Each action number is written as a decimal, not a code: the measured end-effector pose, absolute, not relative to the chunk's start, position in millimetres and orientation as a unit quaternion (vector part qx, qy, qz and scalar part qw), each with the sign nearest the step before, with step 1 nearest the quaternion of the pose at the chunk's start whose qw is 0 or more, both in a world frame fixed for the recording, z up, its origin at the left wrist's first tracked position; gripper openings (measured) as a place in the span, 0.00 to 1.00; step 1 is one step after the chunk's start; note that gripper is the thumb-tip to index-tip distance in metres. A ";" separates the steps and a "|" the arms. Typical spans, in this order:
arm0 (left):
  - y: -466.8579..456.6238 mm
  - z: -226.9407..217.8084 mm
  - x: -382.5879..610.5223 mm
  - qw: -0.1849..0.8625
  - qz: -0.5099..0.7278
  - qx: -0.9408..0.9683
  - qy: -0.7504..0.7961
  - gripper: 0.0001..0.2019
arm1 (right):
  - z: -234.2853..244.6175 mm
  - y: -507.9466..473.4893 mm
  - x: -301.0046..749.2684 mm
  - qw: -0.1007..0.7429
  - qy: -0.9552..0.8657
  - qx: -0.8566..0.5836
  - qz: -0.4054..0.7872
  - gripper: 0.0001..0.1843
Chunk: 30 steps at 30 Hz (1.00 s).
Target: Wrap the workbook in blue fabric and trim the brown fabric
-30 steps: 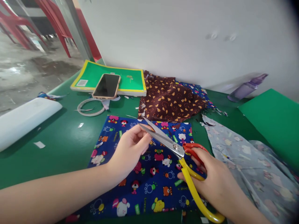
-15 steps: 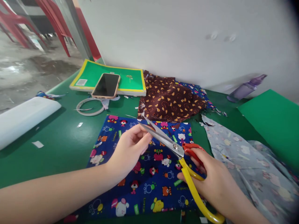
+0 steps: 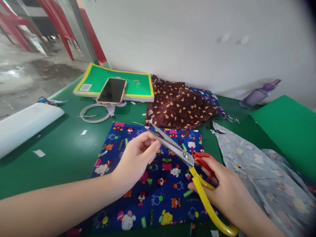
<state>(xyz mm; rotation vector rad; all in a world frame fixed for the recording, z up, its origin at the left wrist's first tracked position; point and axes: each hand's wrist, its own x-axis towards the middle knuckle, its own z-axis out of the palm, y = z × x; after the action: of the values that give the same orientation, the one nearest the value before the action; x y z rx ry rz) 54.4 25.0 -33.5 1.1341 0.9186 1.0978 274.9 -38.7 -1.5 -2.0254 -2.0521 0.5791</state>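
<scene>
My right hand (image 3: 219,186) grips a pair of scissors (image 3: 172,146) with one red and one yellow handle, its fingers in the loops. The blades point up and left, slightly apart. Close against the blade tips, my left hand (image 3: 140,154) is closed in a pinch; whatever lies between its fingers is too small or hidden to make out. Beneath both hands a dark blue cloth (image 3: 158,199) printed with cartoon animals lies flat on the green table (image 3: 59,171).
Behind the blue cloth are a brown patterned cloth (image 3: 177,105), a green book (image 3: 138,82) with a phone (image 3: 112,91) on it, and a tape ring (image 3: 84,115). To the right lie a pale cloth (image 3: 256,171), a purple bottle (image 3: 256,95) and a green board (image 3: 288,131).
The scissor blades have come slightly closer together at their tips. Both hands stay in nearly the same place.
</scene>
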 end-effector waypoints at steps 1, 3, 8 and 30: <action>25.1 -33.8 54.2 0.614 0.475 0.489 0.397 0.06 | -0.5 -38.8 274.5 0.099 -0.695 -0.686 0.192 0.22; 25.2 -34.0 54.0 0.621 0.475 0.481 0.397 0.06 | 0.6 -38.8 274.2 0.099 -0.697 -0.687 0.182 0.21; 25.2 -32.6 55.7 0.626 0.482 0.465 0.399 0.06 | -1.7 -38.1 277.8 0.099 -0.707 -0.680 0.168 0.21; 24.9 -33.7 56.4 0.640 0.489 0.451 0.384 0.05 | 0.8 -37.7 279.3 0.097 -0.682 -0.696 0.203 0.22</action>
<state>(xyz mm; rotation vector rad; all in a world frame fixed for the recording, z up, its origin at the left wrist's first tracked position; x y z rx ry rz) 56.4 24.9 -33.7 1.0281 0.8768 1.1143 279.3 -37.7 0.8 -2.0606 -2.0183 0.6020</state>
